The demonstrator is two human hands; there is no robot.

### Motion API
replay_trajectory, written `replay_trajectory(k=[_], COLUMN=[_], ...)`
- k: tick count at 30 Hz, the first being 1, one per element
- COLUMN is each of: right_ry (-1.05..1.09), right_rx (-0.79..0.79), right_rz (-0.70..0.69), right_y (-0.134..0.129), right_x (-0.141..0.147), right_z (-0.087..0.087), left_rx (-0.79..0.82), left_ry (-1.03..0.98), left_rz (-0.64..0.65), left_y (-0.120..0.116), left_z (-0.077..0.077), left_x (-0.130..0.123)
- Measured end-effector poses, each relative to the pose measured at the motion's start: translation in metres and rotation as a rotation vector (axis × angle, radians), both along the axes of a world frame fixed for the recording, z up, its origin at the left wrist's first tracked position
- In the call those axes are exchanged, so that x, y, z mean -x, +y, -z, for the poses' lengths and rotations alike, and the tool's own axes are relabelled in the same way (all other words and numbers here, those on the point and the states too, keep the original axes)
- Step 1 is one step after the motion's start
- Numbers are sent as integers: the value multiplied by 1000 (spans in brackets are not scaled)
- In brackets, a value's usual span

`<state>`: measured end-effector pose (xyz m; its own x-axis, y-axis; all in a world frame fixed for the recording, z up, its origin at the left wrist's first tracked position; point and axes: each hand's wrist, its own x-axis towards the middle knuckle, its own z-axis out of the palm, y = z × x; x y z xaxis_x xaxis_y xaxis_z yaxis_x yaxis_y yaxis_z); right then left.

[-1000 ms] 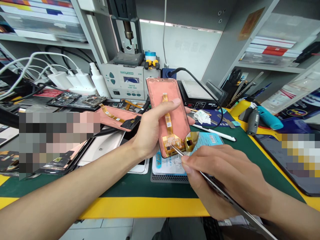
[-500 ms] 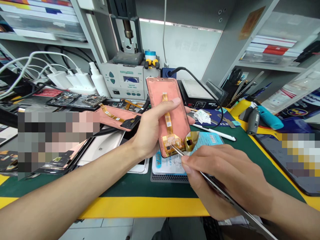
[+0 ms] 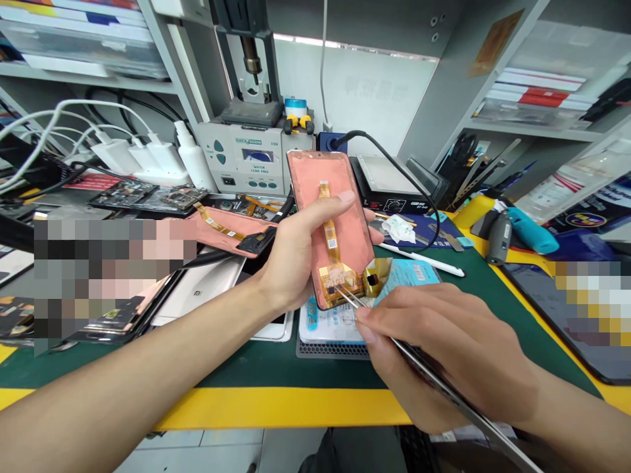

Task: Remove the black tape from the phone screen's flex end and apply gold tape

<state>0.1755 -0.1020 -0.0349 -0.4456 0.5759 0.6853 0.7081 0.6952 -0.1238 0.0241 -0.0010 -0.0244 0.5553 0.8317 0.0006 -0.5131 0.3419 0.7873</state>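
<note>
My left hand [image 3: 296, 256] is clamped around a phone display panel [image 3: 340, 203], held above the green bench mat [image 3: 276, 368]. My right hand [image 3: 444, 348], just apart, pinches steel tweezers [image 3: 351, 299] at the gold-foiled flex end [image 3: 338, 279]. The wall shelf [image 3: 532, 126] holds stacked flat boxes [image 3: 532, 89].

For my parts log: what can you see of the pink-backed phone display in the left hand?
The phone display panel is a tall, round-cornered slab with salmon-pink film backing and thin dark edge, tilted in the left hand, thumb across it. An orange flexible ribbon cable runs down it to a gold flex board, with a gold foil flap at the corner. Steel tweezers touch that board.
</note>
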Motion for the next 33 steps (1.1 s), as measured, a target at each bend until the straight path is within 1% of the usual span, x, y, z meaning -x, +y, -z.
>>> replay_trajectory(k=[8,16,21,27,33], right_ry=[-60,-1,-6,-1,-15], right_rx=[-38,-13,-9,-8,-15], right_rz=[55,22,32,10,20], right_y=[-1,-1,-1,0,0], right_x=[1,0,1,0,0], right_z=[1,2,0,-1,-1], left_rx=[-4,6,23,3,2], left_ry=[-11,7,13,23,10], left_rz=[-16,-24,-26,-36,-29], left_y=[0,-1,-2,-1,-1], left_z=[0,0,-1,0,0], left_x=[0,-1,-1,-1,-2])
